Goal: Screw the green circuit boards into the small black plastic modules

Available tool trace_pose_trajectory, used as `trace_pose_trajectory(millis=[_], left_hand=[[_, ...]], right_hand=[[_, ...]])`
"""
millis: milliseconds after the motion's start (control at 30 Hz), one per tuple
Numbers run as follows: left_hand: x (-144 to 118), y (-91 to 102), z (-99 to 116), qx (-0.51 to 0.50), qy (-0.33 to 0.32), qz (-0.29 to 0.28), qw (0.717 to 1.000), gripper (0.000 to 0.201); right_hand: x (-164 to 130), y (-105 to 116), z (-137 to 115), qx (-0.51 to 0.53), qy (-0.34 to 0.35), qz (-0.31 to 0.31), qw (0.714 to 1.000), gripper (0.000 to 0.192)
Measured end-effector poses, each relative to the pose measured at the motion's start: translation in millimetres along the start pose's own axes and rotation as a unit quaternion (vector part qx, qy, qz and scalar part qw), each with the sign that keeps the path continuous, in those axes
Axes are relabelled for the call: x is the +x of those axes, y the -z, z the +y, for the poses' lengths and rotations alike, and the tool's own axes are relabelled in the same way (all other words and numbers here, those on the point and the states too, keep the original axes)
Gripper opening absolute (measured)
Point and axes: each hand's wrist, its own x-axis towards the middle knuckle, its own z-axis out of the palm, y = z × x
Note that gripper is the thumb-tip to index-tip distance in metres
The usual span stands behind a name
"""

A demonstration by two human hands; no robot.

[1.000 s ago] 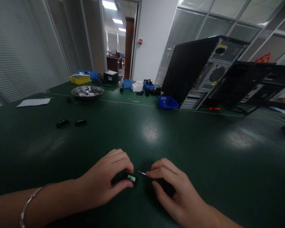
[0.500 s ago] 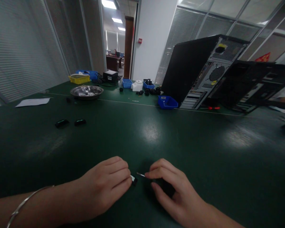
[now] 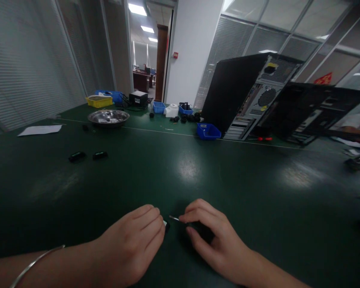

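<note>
My left hand is closed, its fingers curled round a small black piece with a pale patch. Only the end of that piece shows past my fingers; the rest is hidden. To the right, my right hand pinches a thin metal-tipped tool, with the tip pointing left at the black piece, a small gap between them. The tool's handle is hidden by my fingers, so its exact kind does not show. Both hands are low over the dark green table.
Two small black parts lie at the left, with a sheet of paper and a steel bowl behind. A blue bin stands beside a black computer tower. Part of another person shows at far right.
The view has shifted slightly. My left hand now covers more of the small black piece. My right hand keeps its pinch on the tool, whose tip still points left.
</note>
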Motion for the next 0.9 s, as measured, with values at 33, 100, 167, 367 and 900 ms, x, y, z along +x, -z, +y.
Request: trace_pose_trajectory(millis=[33,100,167,367,900], left_hand=[[0,-1.2,1,0.006,-0.004,0.004,1.0,0.032],[-1,-3.6,3,0.017,-0.013,0.017,1.0,0.037],[-2,-5.1,4,0.024,-0.017,0.022,0.999,0.038],[-3,-4.9,-1,0.001,-0.012,0.008,1.0,0.04],[-14,-14.2,-55,-0.007,-0.017,-0.063,0.998,0.029]], right_hand=[[0,0,0,-0.001,0.0,0.0,1.0,0.026],[-1,0,0,-0.002,0.0,0.001,1.0,0.027],[-2,0,0,-0.003,0.001,0.001,1.0,0.027],[-2,1,2,-0.001,0.0,-0.006,1.0,0.026],[-2,4,4,0.014,-0.023,-0.004,1.0,0.027]])
